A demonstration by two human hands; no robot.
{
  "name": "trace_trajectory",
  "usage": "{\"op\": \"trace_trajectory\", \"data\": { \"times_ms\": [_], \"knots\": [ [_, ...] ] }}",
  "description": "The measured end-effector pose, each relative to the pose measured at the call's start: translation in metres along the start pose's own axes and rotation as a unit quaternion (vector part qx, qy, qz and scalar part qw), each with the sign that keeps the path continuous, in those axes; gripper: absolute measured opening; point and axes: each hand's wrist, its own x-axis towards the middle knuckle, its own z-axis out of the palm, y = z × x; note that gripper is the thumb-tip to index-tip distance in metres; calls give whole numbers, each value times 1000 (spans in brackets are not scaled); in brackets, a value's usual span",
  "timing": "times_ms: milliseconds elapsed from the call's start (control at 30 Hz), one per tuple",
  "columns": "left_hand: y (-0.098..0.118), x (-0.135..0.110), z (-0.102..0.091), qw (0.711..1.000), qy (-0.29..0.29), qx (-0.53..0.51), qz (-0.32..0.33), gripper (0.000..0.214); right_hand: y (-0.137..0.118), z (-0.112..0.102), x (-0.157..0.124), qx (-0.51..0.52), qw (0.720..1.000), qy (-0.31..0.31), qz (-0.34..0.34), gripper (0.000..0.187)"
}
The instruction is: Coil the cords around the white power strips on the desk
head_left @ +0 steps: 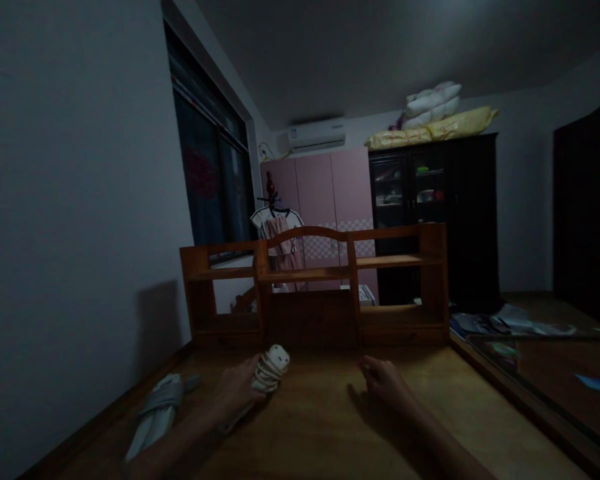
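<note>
My left hand [240,388] is wrapped round a white power strip [279,359] whose cord is wound about it in several turns. The strip is held tilted above the wooden desk [320,427], its socket end pointing up and away from me. To the right, my right hand [383,381] is closed over the desk, thumb and fingers pressed together; whatever is in it, if anything, is hidden. A second white power strip [153,420], also with cord wrapped round it, lies on the desk at the left, beside my left forearm.
A wooden shelf unit [310,273] stands along the desk's far edge. The wall [80,267] borders the left side. A raised edge [520,400] runs along the right. Beyond are pink cabinets [315,190] and a dark wardrobe [473,213].
</note>
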Motion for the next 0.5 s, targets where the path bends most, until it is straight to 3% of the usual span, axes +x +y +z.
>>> {"op": "trace_trajectory", "data": {
  "times_ms": [133, 167, 267, 400, 500],
  "knots": [
    [51, 22, 21, 996, 39, -83, 8, 69, 0, 3, 1, -1, 1000, 8, 17, 30],
    [65, 29, 29, 984, 55, -170, -20, 69, 1, 4, 1, -1, 1000, 10, 19, 30],
    [104, 49, 53, 903, 40, -423, -68, 60, 2, 3, 2, 7, 1000, 0, 6, 31],
    [138, 59, 86, 859, -1, -506, -73, 68, -4, 0, 4, 12, 1000, -6, 8, 38],
    [147, 58, 103, 800, -36, -590, -98, 74, -19, 0, 3, 41, 998, -34, 21, 42]
  ]
}}
